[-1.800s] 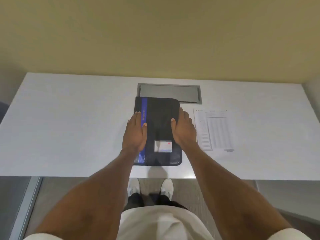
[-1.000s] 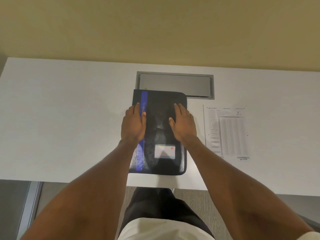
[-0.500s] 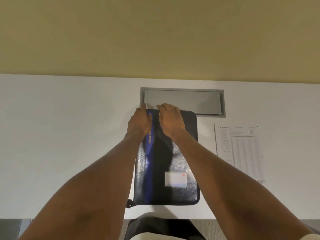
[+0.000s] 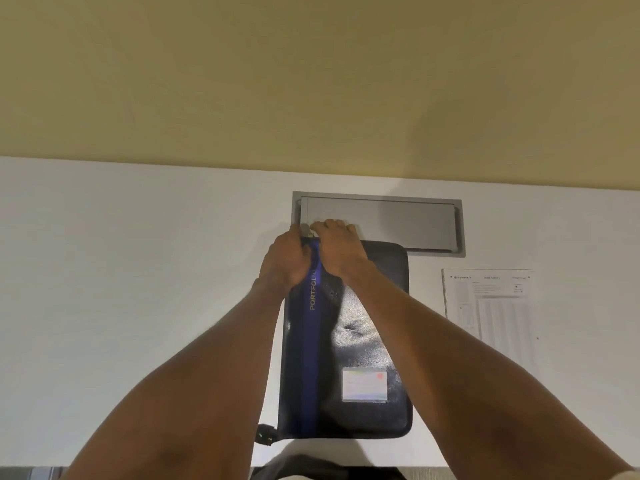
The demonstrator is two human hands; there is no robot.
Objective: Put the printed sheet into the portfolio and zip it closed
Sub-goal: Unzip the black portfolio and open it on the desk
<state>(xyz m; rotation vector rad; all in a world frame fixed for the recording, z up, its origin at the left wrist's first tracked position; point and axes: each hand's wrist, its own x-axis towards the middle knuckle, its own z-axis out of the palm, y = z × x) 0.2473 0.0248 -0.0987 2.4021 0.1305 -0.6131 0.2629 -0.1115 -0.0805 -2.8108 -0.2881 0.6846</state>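
Observation:
A black portfolio (image 4: 363,341) with a blue stripe and a small white label lies closed on the white table (image 4: 138,289), long side running away from me. My left hand (image 4: 285,261) grips its far left corner. My right hand (image 4: 337,244) is beside it at the far edge, fingers pinched on a small metallic zipper pull (image 4: 311,233) at that corner. The printed sheet (image 4: 491,306) lies flat on the table to the right of the portfolio, apart from it.
A grey recessed cable hatch (image 4: 415,220) sits in the table just beyond the portfolio. A yellow wall rises behind the table. A short black strap (image 4: 265,434) sticks out at the portfolio's near left corner, close to the table's front edge.
Both hands slid from the middle of the portfolio's cover to its far left corner and closed there. The camera moved forward, closer over the table.

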